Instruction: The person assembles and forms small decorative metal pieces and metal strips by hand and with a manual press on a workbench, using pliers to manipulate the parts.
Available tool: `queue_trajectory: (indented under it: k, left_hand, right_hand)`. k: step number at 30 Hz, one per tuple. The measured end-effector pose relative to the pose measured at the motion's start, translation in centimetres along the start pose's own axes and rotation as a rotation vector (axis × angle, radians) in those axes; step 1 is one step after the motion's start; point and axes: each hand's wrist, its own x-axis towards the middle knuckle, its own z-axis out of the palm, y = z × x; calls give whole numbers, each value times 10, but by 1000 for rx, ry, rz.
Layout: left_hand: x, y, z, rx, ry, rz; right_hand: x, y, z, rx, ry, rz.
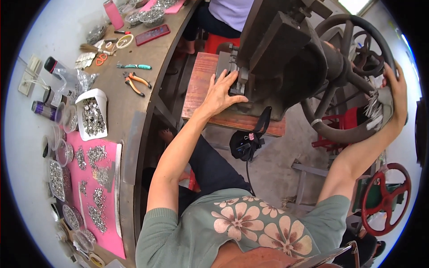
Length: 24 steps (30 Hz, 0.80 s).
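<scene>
A dark metal hand press stands on a reddish wooden bench in front of me. My left hand rests at the steel die block at its base, fingers stretched and thumb spread apart. Whether a small part lies under the fingertips is hidden. On the right, my right hand is closed round the rim of the press's large black handwheel. A pale, frayed cloth is wrapped on that rim by my palm.
The workbench at left carries two pliers, a phone, a white tub of metal pieces and a pink mat with small metal parts. A black pouch hangs below the press. A person sits beyond; a red handwheel stands lower right.
</scene>
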Motion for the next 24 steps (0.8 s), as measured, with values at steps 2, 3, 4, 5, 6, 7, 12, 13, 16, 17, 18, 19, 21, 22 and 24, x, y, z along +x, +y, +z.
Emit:
queue_trajectory:
  k: [2,3,4,5,6,7,12,13,16,17,18,19,21,22,24]
  left_hand:
    - [2,4,-5,-1,4,6]
    - [0,5,-7,1,-5,11]
    - [3,4,-5,1,3,9]
    - [3,1,-6,15,-2,2]
    - [3,0,-5,21,-18,0]
    - [-4,-1,-7,22,-33,-11]
    - [4,-11,-35,-596,38,-121]
    - [14,-31,-31,-678,189,-139]
    - [64,-35,-22,-623,225,-32]
    - [78,-33,-16,-526,220,84]
    - [89,-54,-8,-681,31,-7]
    - [93,-67,-2,-539,-27,-32]
    - [89,-67,-6,-399,-88,-55]
    - [75,-52,-20,-360,-86,-18]
    - [47,-20,-38,-325,-80,14]
  right_hand:
    - [-28,46,-3,82,149,-123]
    - [-74,53,32,56,323,-210]
    - [-114,58,66,18,507,-298]
    - [-118,83,79,31,499,-303]
    - [-121,108,81,-50,593,-301]
    - [-126,123,80,-133,680,-283]
    - [-46,55,6,-4,276,-186]
    - [-36,37,15,-38,341,-250]
    - [-4,20,8,-231,409,-355]
    - [10,25,3,-365,392,-387]
    - [23,25,2,-347,389,-411]
    - [31,30,-4,-350,339,-409]
    - [44,40,-15,-329,253,-380]
    - [44,43,-16,-333,255,-372]
    - [42,37,-18,-405,236,-361]
